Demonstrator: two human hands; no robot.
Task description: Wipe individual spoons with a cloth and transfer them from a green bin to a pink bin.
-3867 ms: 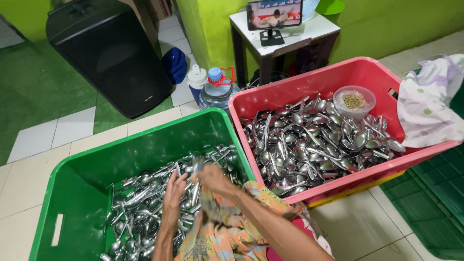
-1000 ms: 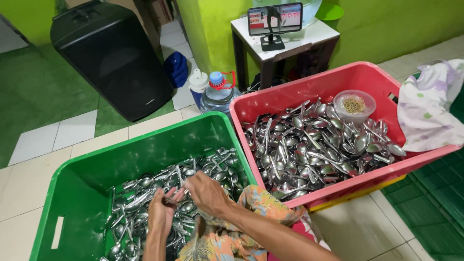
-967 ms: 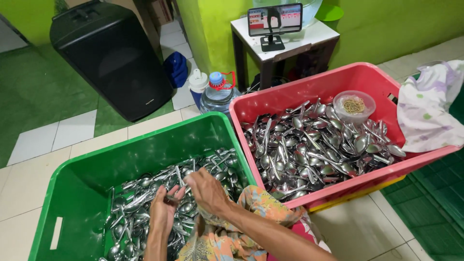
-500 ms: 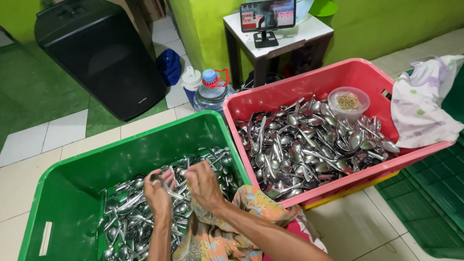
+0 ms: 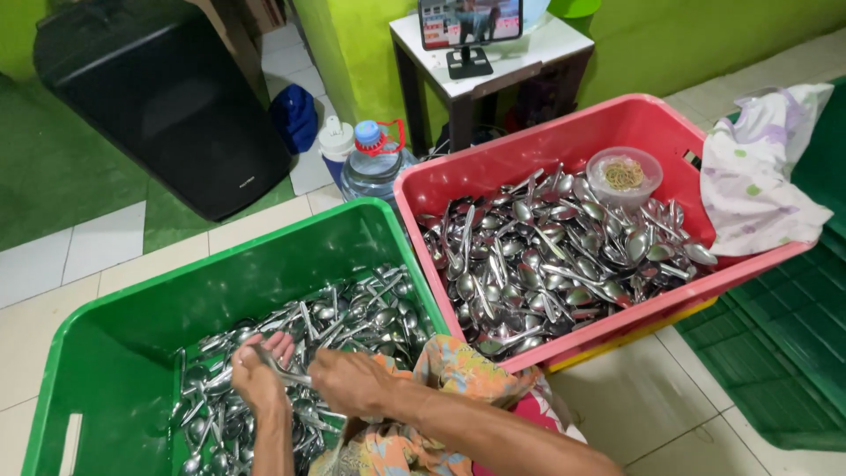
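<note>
1. A small bunch of metal spoons (image 5: 280,375) is gripped between both hands, low over the heap inside the green crate (image 5: 123,353), toward its near side.
2. The left hand (image 5: 257,383) is curled around the bunch, fingers clenched on the handles, with fingertips poking up over the pile.
3. The right hand (image 5: 352,381) is closed on the other end of the same bunch, thumb and fingers pinched around it, so nothing is let go on either side.
4. The loose spoons (image 5: 352,308) in the green crate are heaped mostly at the right and near parts, and bare green floor is seen at its left.
5. Just beside it on the right, touching at the corner, a red crate (image 5: 529,150) is packed with more spoons (image 5: 555,256), and a clear round tub (image 5: 624,174) of rubber bands is sat on top of them.
6. A patterned white cloth (image 5: 758,176) is draped over the red crate's far right corner.
7. Behind the crates, 1 water bottle with a blue cap (image 5: 374,163) is stood on the tiled floor, near a black speaker box (image 5: 167,97) and a small table (image 5: 493,66) with a screen (image 5: 469,19) propped on it.
</note>
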